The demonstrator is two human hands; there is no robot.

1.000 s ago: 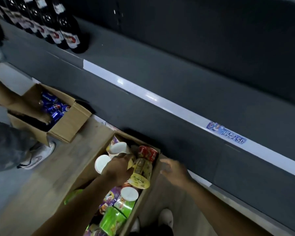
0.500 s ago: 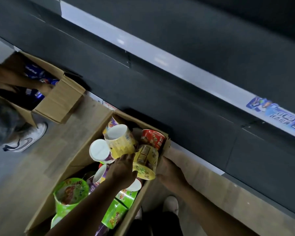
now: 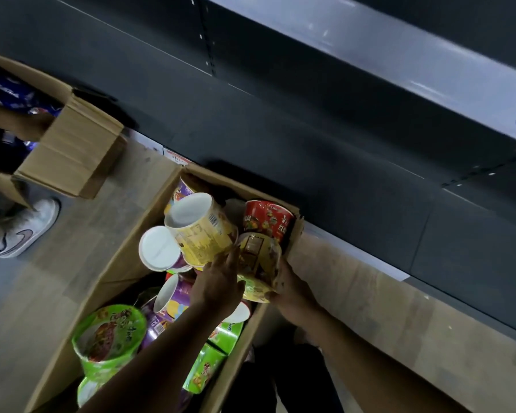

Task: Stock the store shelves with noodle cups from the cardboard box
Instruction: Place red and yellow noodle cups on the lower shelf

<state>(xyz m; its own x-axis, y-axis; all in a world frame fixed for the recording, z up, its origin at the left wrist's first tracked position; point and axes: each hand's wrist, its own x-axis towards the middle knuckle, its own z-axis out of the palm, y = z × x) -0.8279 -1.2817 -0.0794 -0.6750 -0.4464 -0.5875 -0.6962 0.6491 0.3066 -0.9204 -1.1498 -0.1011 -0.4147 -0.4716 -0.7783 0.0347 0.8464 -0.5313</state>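
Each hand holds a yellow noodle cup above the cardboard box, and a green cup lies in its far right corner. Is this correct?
No: the head view shows a red noodle cup there, not green. The left hand and right hand do each hold a yellow noodle cup above the cardboard box.

— What was the person wearing?
— Dark trousers [image 3: 298,383], seen at six o'clock.
— And the arms?
— The left forearm [image 3: 161,353] and the right forearm [image 3: 370,347] were bare, reaching in from seven and five o'clock.
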